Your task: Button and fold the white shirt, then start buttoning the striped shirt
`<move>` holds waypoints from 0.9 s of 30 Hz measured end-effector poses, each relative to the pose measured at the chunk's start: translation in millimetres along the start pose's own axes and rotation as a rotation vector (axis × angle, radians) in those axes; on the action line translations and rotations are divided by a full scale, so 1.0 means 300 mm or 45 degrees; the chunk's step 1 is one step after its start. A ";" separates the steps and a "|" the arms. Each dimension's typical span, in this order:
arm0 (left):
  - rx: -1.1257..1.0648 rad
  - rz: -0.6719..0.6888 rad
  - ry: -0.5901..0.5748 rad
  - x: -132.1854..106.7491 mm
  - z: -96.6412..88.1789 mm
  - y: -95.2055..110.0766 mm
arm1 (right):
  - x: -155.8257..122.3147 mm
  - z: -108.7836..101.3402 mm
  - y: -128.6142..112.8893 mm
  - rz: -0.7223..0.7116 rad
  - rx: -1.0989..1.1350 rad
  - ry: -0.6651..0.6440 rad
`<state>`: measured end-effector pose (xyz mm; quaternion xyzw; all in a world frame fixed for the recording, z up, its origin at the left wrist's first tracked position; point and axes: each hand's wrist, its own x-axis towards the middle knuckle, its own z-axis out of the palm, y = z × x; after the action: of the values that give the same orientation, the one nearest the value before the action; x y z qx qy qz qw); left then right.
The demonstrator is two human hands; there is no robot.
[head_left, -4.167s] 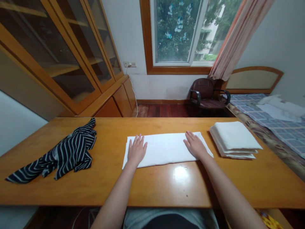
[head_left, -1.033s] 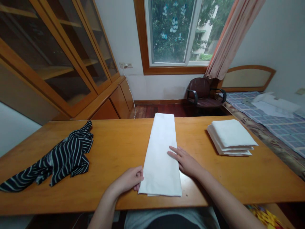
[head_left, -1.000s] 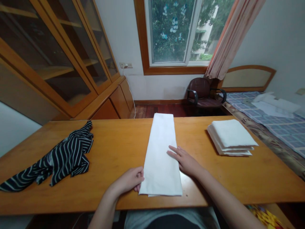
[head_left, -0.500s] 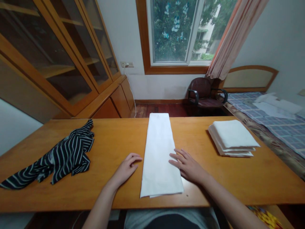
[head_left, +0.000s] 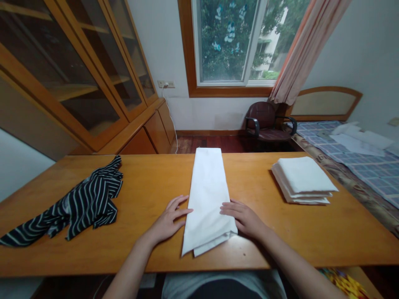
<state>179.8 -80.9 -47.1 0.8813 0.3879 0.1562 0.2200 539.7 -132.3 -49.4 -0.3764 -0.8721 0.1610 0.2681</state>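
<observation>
A long white cloth (head_left: 208,182), folded into a narrow strip, lies across the wooden table in front of me. At its left edge rests my left hand (head_left: 168,219), open with fingers apart, the thumb reaching just onto the fabric. My right hand (head_left: 245,216) is closed over the right edge, fingers on top of the cloth and thumb hidden. Near that hand the fabric wrinkles, and its near right corner is drawn up, showing the layers beneath.
A stack of folded white cloths (head_left: 307,176) sits on the right of the table (head_left: 149,178). To the left lies a crumpled black-and-white striped garment (head_left: 90,197). Beyond the table stand a glass-door cabinet (head_left: 137,141), an armchair (head_left: 264,120) and a bed (head_left: 352,153).
My left hand has come right to touch the cloth's edge. My right hand has taken hold of the right edge, and the near right corner has shifted up and away, wrinkling the cloth.
</observation>
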 end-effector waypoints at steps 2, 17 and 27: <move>0.047 0.048 -0.009 -0.005 0.006 0.010 | 0.002 0.001 0.001 0.026 0.065 0.044; 0.135 0.578 0.070 0.088 0.060 0.075 | -0.043 -0.018 0.006 -0.051 -0.056 -0.006; -0.227 0.501 -0.062 0.084 0.051 0.071 | -0.031 -0.053 -0.032 0.014 0.259 -0.029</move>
<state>216.2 -79.0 -46.7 0.9206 0.1877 0.2086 0.2715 548.9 -144.3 -35.0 -0.3502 -0.8522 0.2545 0.2938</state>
